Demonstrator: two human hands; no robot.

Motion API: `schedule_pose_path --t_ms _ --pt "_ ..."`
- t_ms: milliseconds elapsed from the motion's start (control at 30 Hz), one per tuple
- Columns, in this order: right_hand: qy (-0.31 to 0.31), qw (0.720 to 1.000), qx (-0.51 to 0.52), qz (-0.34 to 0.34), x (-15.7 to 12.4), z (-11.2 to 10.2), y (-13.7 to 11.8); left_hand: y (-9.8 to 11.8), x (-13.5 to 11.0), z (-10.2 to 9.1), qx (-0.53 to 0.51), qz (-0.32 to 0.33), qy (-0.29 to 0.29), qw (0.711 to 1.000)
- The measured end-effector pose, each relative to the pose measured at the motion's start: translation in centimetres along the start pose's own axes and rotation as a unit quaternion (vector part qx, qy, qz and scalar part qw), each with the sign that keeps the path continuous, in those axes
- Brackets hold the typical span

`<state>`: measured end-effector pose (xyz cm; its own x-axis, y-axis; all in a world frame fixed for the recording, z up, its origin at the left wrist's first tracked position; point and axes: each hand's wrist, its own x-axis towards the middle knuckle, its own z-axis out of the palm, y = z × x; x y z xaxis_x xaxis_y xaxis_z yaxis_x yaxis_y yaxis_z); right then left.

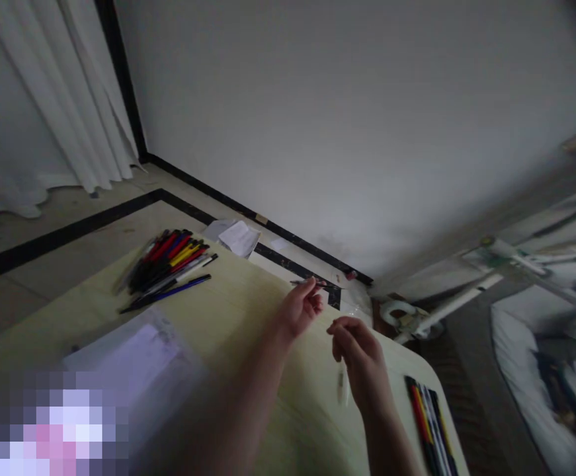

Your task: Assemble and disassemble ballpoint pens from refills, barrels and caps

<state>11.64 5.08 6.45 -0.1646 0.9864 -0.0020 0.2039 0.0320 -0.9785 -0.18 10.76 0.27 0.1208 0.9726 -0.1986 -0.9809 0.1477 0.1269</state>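
Note:
Above the far part of the table, my left hand (303, 307) is closed around a thin dark pen (331, 286), which sticks out past the fingers toward the right. My right hand (360, 347) is just beside it, apart from it, with the fingers pinched together. A slim, whitish translucent tube-like piece (341, 385) hangs below those fingers; blur hides its exact kind. To the left lies a heap of pens (168, 264) in black, red, yellow and clear, with a blue pen (183, 291) at its near side. Several pens (429, 423) lie side by side in a row at the right edge.
A light wooden table (238, 317) with rounded corners carries everything. A sheet in a clear plastic sleeve (139, 350) lies at the left. Beyond the table are papers (238, 237) on the floor, a wall, a curtain (59, 99) and a white metal stand (466, 297) at the right.

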Motion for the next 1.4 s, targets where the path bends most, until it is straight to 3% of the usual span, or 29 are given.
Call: schedule_pose_path --t_ms 100,233,700,1400 --pt "0.108 0.993 0.049 -0.007 1.6 -0.1 1.7 -0.3 0.2 0.1 0.026 -0.007 -0.005 1.0" --pt "0.16 0.983 0.091 -0.018 2.3 -0.2 2.8 -0.7 0.2 0.2 0.059 -0.021 -0.019 0.998" --pt "0.187 0.976 0.093 -0.066 2.6 -0.8 3.2 -1.6 0.2 0.5 0.162 -0.041 -0.005 0.986" --pt "0.203 0.971 0.107 -0.069 3.0 -1.7 3.6 -1.9 0.1 0.9 0.219 -0.039 0.012 0.975"
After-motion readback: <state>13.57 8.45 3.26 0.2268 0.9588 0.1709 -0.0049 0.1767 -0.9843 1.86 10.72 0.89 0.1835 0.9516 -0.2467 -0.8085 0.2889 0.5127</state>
